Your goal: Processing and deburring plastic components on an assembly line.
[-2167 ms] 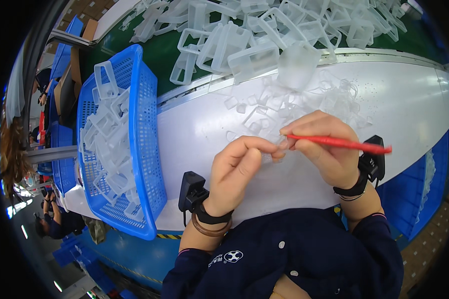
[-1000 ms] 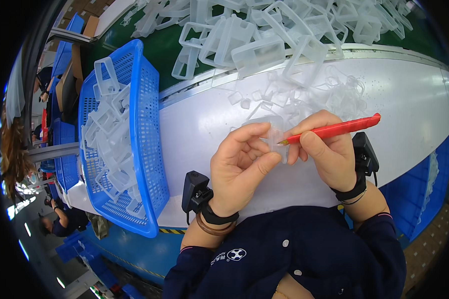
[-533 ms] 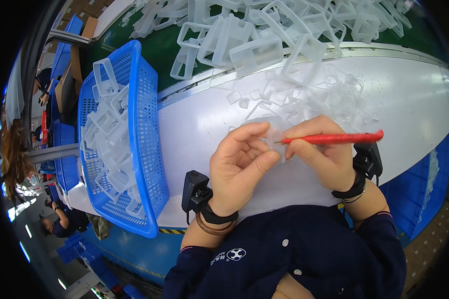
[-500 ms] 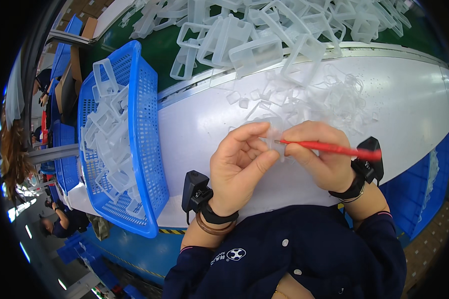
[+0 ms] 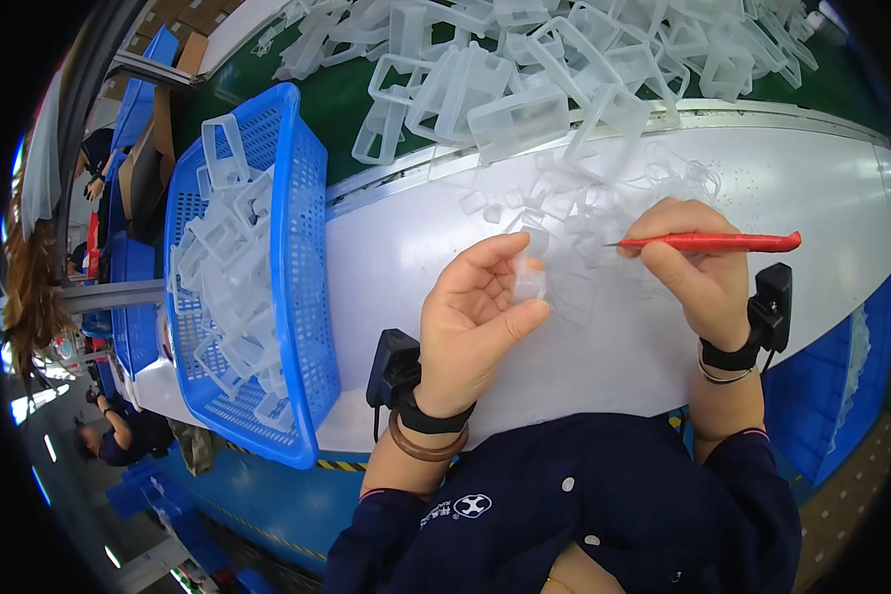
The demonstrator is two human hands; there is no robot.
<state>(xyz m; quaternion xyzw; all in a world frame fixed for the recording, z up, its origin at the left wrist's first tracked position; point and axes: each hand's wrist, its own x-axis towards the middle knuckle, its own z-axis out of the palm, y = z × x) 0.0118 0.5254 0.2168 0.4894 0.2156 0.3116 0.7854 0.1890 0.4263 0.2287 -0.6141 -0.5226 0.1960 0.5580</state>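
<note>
- One white worktable fills the middle of the scene; one pale metal strip runs along its far edge.
- One green surface lies beyond that strip; a heap of translucent frames covers much of it, too overlapped to count, a few jutting over the strip toward the near side.
- One blue perforated basket stands at the left, closing off that side of the table; more frames fill it, tangled, their number unclear.
- One blue bin sits at the right, lower than the tabletop, with clear material along its inside.
- Two hands are above the table, well apart; the left hand is curled, its thumb and fingers narrowed on a piece; the right hand grips a tool like a pen.
- One red tool lies nearly level in the right hand; its thin tip points left, apart from the piece.
- One translucent piece is in the left hand, near the middle of the scene, partly hidden by fingers.
- Many clear scraps lie loose between the hands and the heap; they overlap too much to count.
</note>
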